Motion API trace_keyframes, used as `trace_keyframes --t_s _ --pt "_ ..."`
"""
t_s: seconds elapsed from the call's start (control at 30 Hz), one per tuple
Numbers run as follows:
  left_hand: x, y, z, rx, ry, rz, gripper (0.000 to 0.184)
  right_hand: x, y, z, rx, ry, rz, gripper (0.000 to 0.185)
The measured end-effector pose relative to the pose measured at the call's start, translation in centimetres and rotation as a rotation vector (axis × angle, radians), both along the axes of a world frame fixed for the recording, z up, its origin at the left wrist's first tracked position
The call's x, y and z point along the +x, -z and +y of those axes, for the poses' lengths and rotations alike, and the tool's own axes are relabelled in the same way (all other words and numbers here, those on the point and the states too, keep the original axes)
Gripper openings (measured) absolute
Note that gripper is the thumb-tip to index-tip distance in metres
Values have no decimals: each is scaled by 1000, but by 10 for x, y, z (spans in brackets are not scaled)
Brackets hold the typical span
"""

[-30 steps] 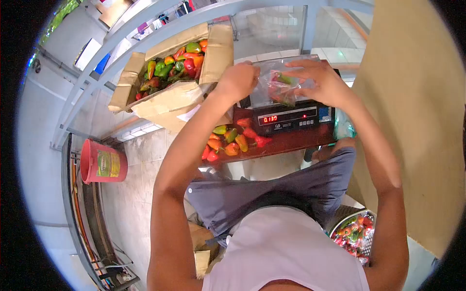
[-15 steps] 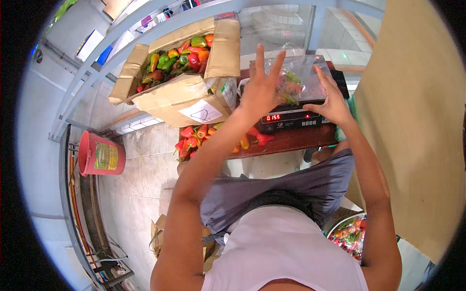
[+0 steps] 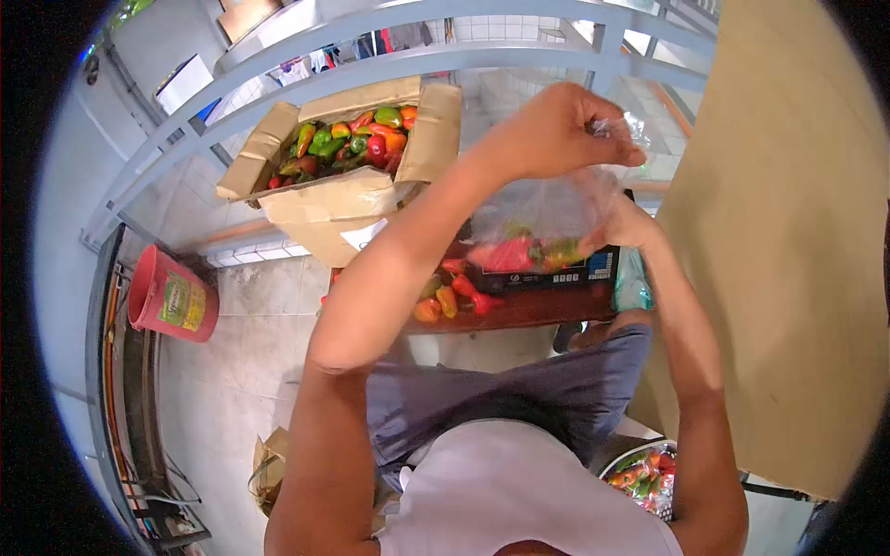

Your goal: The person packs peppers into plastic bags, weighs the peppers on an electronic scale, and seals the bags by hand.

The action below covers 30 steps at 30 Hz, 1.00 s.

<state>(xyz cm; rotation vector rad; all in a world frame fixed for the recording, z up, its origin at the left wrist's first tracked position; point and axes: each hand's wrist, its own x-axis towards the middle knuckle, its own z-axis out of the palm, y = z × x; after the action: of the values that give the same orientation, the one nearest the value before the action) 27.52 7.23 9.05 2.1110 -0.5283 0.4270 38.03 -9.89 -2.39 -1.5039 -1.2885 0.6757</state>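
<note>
Head-mounted view, forward and down

Motion-blurred peppers (image 3: 519, 254) in the clear plastic bag (image 3: 547, 204) hide the readout of the digital scale (image 3: 603, 264). Toward five o'clock, the right arm (image 3: 706, 445) covers part of the white basket (image 3: 623, 456).

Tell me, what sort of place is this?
Probably a small pepper-packing corner: there's an open brown cardboard box of red, green and orange peppers, a flat black digital scale, and a clear, crinkly plastic bag with peppers inside.
</note>
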Motion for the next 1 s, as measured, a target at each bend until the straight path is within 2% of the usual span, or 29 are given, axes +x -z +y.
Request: trace_keyframes --t_s 0.1,0.17,0.23,0.3,0.37,0.43,0.5,0.53,0.57,0.63,0.7,0.73,0.77,0.83,0.93,1.0 --pt "-14 -12 -9 -277 34 -73 25 -57 -25 8 20 -427 455 123" --pt "-29 -4 -2 -233 -141 -113 29 -110 -21 21 81 -712 633 106" --pt "-54 18 4 -189 -282 -81 30 -144 1 16 59 -783 770 76" --pt "-87 57 10 -148 -376 31 26 -175 30 -7 -129 -702 932 50" --pt "-127 99 3 -134 -477 209 27 -212 63 -30 -223 -647 1036 32" --pt "-144 159 8 -119 -448 220 23 -237 88 -51 -225 -577 1187 28" --pt "-160 159 10 -117 -573 151 17 -247 106 -67 -186 -479 1424 30" --pt "-167 144 3 -120 -641 114 16 -248 111 -71 -204 -437 1424 30" --pt "-176 127 -6 -16 -745 -209 24 -245 114 -70 -180 -429 1389 30" --pt "-180 94 -37 252 -414 -539 30 -248 118 -71 -135 -405 1340 30" --pt "-189 120 -66 339 4 -373 29 -246 119 -83 81 -316 347 33" --pt "-192 129 -73 380 209 -291 28 -245 117 -83 62 -296 333 33" --pt "-196 134 -65 482 209 -129 25 -244 115 -84 43 -278 318 35" --pt "-205 131 -35 691 228 187 22 -241 106 -78 -243 -253 1248 34" --pt "-227 99 -22 967 181 -187 19 -223 70 -89 -86 -113 269 27" --pt "-230 89 -22 872 105 -202 19 -201 31 -89 90 -33 -222 23"
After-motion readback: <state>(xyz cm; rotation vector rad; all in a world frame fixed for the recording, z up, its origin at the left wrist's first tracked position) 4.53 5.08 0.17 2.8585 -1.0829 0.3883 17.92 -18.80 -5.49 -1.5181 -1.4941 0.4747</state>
